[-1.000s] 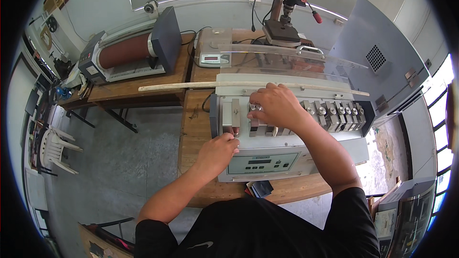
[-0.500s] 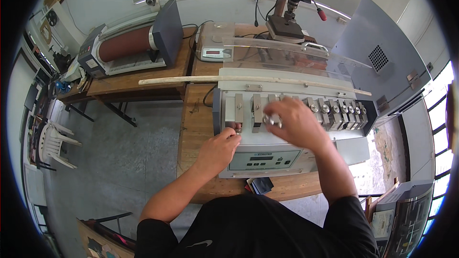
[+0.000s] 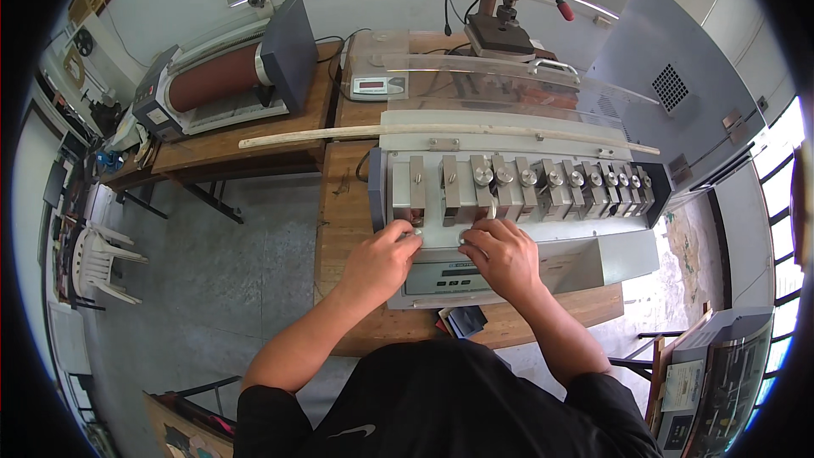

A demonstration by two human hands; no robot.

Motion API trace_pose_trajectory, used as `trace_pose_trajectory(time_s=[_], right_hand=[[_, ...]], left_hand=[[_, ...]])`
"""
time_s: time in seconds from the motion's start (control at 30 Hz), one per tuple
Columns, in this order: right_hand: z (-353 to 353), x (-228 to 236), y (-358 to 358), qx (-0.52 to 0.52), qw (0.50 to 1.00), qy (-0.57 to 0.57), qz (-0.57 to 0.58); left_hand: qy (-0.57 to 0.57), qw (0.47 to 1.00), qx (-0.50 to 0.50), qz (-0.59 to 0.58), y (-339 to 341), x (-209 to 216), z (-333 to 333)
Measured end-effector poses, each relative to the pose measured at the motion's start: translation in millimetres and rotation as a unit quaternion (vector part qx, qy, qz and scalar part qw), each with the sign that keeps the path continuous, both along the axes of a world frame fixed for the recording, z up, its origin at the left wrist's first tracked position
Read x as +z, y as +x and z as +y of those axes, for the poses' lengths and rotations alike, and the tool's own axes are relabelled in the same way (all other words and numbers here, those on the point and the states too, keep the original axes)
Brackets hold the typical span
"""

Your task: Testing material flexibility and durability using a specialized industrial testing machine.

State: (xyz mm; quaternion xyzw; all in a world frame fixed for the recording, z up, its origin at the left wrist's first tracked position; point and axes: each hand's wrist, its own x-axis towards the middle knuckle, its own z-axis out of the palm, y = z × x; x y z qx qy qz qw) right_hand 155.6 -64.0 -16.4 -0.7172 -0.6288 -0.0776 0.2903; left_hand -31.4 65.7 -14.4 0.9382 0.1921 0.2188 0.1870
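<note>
Holding their fingers bent nearly closed, any grip hidden, the left hand (image 3: 381,259) and right hand (image 3: 506,259) sit at the front of the machine (image 3: 585,256), its clamps (image 3: 418,188) atop bearing round knobs (image 3: 504,175) except the two leftmost, what is left unclear

Left hand (image 3: 383,258) and right hand (image 3: 509,259) were apart, knuckles up, fingers bent; both forearms (image 3: 315,323) angled inward.

clamps (image 3: 551,196): on machine (image 3: 585,259) | stick (image 3: 449,128): behind clamps | scale (image 3: 377,87): behind stick
</note>
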Motion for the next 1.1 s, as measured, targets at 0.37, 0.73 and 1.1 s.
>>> trace_pose_trajectory(time_s=[0.37, 0.73, 1.1], right_hand=[[-3.1, -7.7, -4.8, -0.041, 0.999, 0.014, 0.031], [17.0, 74.0, 22.8, 0.063, 0.998, 0.006, -0.014], [84.6, 76.6, 49.3, 0.119, 0.969, -0.213, -0.041]], left_hand=[[-0.01, 0.999, 0.038, -0.001, -0.8, -1.7, 2.4], [0.003, 1.0, -0.007, -0.021, 4.7, 64.8, 34.1], [0.024, 0.967, -0.045, 0.249, 64.6, 101.2, 75.5]])
